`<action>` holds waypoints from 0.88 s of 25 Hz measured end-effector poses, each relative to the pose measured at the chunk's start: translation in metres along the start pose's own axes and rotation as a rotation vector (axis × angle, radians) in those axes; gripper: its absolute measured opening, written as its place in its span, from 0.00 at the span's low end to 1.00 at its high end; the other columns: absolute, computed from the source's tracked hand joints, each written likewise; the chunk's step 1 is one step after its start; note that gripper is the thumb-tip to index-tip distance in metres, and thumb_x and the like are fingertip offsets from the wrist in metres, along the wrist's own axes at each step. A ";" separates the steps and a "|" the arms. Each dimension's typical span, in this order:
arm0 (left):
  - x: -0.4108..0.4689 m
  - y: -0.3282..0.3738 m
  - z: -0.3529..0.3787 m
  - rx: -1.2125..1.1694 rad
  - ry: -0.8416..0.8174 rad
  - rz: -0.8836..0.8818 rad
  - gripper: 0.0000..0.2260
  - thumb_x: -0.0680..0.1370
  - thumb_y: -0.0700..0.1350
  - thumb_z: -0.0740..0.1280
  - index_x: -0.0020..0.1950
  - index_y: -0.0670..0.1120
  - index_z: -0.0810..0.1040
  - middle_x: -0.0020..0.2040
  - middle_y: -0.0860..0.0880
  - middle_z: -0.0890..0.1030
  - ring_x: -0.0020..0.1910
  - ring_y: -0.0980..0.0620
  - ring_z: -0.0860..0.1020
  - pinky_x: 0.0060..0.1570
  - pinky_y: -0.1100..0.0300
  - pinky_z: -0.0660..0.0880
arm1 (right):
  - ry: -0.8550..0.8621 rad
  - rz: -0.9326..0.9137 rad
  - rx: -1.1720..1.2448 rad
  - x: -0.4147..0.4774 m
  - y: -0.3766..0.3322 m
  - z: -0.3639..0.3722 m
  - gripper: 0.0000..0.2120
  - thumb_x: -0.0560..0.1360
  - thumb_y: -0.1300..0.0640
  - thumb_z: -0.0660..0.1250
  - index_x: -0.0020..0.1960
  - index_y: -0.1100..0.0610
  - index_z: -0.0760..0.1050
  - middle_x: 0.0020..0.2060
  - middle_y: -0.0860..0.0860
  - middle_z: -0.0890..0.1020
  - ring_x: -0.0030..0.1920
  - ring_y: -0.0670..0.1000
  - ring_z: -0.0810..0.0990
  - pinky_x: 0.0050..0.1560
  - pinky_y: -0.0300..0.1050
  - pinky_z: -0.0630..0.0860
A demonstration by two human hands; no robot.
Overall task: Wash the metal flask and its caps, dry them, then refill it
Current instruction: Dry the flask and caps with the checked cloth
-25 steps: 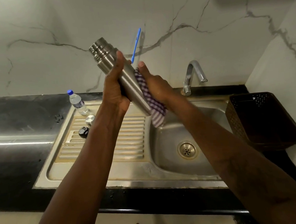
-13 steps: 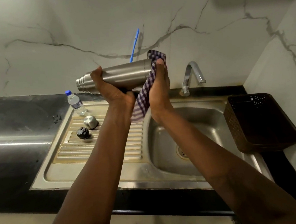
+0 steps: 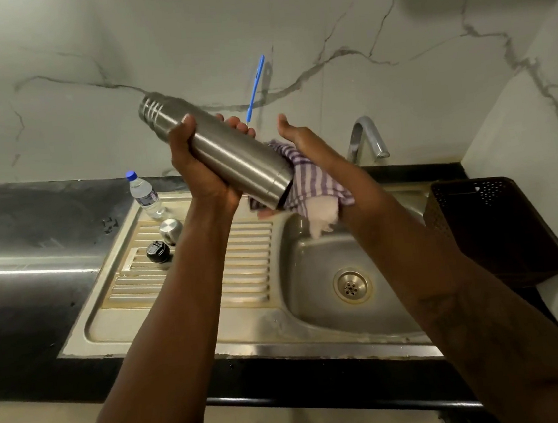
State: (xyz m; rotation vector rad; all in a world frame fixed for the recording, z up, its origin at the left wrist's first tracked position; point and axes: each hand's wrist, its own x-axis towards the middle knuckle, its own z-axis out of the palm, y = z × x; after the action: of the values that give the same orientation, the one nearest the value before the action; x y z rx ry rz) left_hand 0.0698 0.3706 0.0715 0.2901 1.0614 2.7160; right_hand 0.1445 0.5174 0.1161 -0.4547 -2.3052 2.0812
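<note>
My left hand grips the metal flask around its middle, held in the air above the sink, its open mouth pointing up-left and its base down-right. My right hand holds a purple checked cloth against the flask's base; the cloth drapes over my right wrist. On the ribbed drainboard stand the steel cap and, just in front of it, the black inner cap.
A small water bottle with a blue lid stands at the drainboard's back left corner. The sink basin lies below my hands, the tap behind it. A dark perforated basket sits right. A blue stick hangs on the wall.
The flask has tilted from level to base-down toward the right, and the view dropped. My right hand with the cloth shifted from the flask's end face to under its base.
</note>
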 end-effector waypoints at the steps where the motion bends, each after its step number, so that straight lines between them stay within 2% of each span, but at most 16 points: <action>1: 0.003 0.004 0.000 0.052 -0.053 -0.001 0.29 0.72 0.57 0.72 0.62 0.36 0.74 0.49 0.39 0.80 0.47 0.41 0.81 0.53 0.48 0.79 | -0.036 0.014 0.143 -0.008 0.000 0.005 0.27 0.86 0.43 0.52 0.68 0.64 0.74 0.63 0.61 0.82 0.64 0.56 0.81 0.52 0.39 0.76; 3: 0.004 0.012 0.000 0.138 -0.082 0.015 0.32 0.73 0.58 0.73 0.65 0.34 0.73 0.53 0.36 0.81 0.50 0.40 0.81 0.53 0.48 0.79 | -0.254 0.126 0.392 -0.025 0.005 0.016 0.26 0.80 0.39 0.63 0.62 0.62 0.76 0.49 0.60 0.87 0.50 0.58 0.86 0.48 0.53 0.84; 4: 0.003 0.017 0.001 0.209 -0.050 0.028 0.31 0.76 0.58 0.71 0.66 0.34 0.73 0.54 0.36 0.82 0.49 0.42 0.82 0.50 0.50 0.80 | -0.360 0.138 0.373 -0.029 0.010 0.019 0.29 0.75 0.39 0.69 0.63 0.62 0.76 0.49 0.61 0.86 0.49 0.60 0.86 0.50 0.60 0.84; 5: 0.002 0.020 0.002 0.294 0.003 0.031 0.27 0.80 0.57 0.66 0.66 0.34 0.74 0.51 0.38 0.83 0.45 0.45 0.82 0.45 0.52 0.80 | -0.394 0.133 0.309 -0.030 0.012 0.022 0.33 0.70 0.40 0.74 0.64 0.63 0.75 0.51 0.61 0.86 0.51 0.62 0.86 0.53 0.65 0.82; 7: -0.006 0.020 0.010 0.402 0.072 -0.026 0.21 0.85 0.57 0.60 0.63 0.39 0.78 0.43 0.43 0.84 0.40 0.49 0.84 0.39 0.55 0.81 | -0.301 0.078 0.147 -0.021 0.015 0.024 0.36 0.64 0.41 0.80 0.62 0.63 0.77 0.50 0.61 0.87 0.51 0.61 0.87 0.56 0.65 0.82; 9: -0.014 0.017 0.016 0.413 0.093 -0.122 0.21 0.84 0.60 0.62 0.63 0.43 0.79 0.42 0.45 0.86 0.43 0.48 0.86 0.43 0.53 0.82 | -0.101 -0.054 -0.026 -0.014 0.015 0.029 0.31 0.63 0.40 0.83 0.57 0.58 0.81 0.46 0.55 0.88 0.46 0.55 0.88 0.54 0.58 0.84; 11: -0.019 0.016 0.020 0.423 0.076 -0.177 0.23 0.83 0.62 0.63 0.65 0.44 0.79 0.45 0.45 0.87 0.47 0.46 0.86 0.48 0.52 0.82 | 0.038 -0.160 -0.064 -0.011 0.022 0.038 0.26 0.67 0.37 0.79 0.56 0.54 0.82 0.45 0.51 0.88 0.45 0.50 0.88 0.53 0.54 0.84; 13: -0.024 0.015 0.021 0.401 -0.004 -0.174 0.23 0.84 0.61 0.64 0.65 0.42 0.80 0.49 0.43 0.85 0.49 0.44 0.85 0.53 0.48 0.81 | 0.116 -0.185 -0.041 -0.009 0.024 0.048 0.24 0.77 0.34 0.66 0.58 0.53 0.81 0.46 0.51 0.87 0.45 0.51 0.88 0.54 0.55 0.84; 16: -0.032 0.005 0.013 0.338 -0.106 -0.196 0.23 0.84 0.59 0.64 0.69 0.42 0.79 0.56 0.40 0.84 0.55 0.40 0.83 0.62 0.42 0.78 | 0.006 -0.161 0.064 -0.001 0.013 0.047 0.30 0.83 0.33 0.51 0.64 0.55 0.77 0.48 0.55 0.87 0.47 0.53 0.88 0.55 0.54 0.84; 19: -0.044 -0.011 0.006 0.365 -0.206 -0.333 0.28 0.82 0.62 0.64 0.74 0.44 0.75 0.66 0.36 0.81 0.66 0.35 0.79 0.69 0.38 0.74 | 0.000 -0.179 0.187 0.010 -0.001 0.034 0.33 0.82 0.32 0.51 0.63 0.59 0.77 0.50 0.59 0.86 0.50 0.58 0.87 0.58 0.57 0.83; 20: -0.049 -0.013 0.007 0.415 -0.217 -0.369 0.29 0.82 0.63 0.64 0.74 0.43 0.75 0.66 0.37 0.81 0.65 0.35 0.80 0.67 0.39 0.76 | 0.019 -0.187 0.254 0.014 -0.003 0.029 0.34 0.82 0.32 0.53 0.62 0.61 0.77 0.48 0.60 0.85 0.49 0.59 0.86 0.59 0.58 0.82; 22: -0.056 -0.012 0.011 0.598 -0.217 -0.377 0.28 0.81 0.62 0.65 0.71 0.41 0.76 0.59 0.37 0.84 0.52 0.38 0.85 0.55 0.43 0.83 | 0.025 -0.192 0.420 0.020 -0.004 0.017 0.35 0.81 0.32 0.57 0.58 0.66 0.75 0.45 0.62 0.82 0.45 0.61 0.84 0.56 0.58 0.82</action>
State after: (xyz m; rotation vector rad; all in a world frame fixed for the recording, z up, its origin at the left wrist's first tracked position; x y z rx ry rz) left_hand 0.1279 0.3717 0.0656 0.4140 1.6437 1.9442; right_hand 0.1213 0.5050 0.1145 -0.2334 -1.7424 2.3496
